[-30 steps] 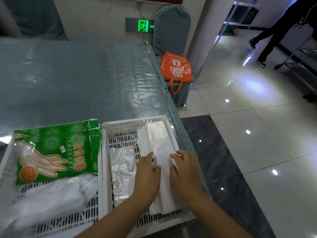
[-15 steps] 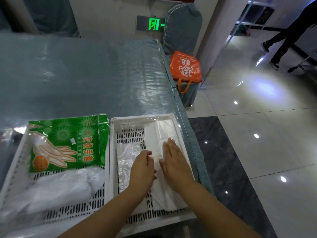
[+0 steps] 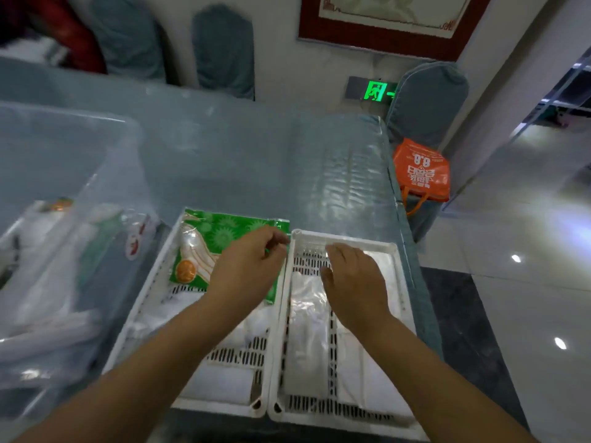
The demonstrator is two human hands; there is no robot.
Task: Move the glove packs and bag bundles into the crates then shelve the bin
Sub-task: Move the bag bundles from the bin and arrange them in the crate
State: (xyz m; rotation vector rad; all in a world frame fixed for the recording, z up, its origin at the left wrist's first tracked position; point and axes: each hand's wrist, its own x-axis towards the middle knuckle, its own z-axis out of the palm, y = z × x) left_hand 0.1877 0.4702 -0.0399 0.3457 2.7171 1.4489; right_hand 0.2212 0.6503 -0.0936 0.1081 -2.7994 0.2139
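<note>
A restaurant or banquet hall: fabric-covered chairs (image 3: 427, 100), a plastic-sheeted cloth surface (image 3: 256, 161), glossy tiled floor (image 3: 527, 251), green exit sign (image 3: 374, 91).

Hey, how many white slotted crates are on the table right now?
2. The left crate holds the green glove pack; the right crate sits against it at the table's right edge. More could be out of view.

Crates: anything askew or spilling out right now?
Nothing spilled. The green glove pack lies slightly skewed at the far end of the left crate, its corner riding over the rim toward the right crate.
</note>
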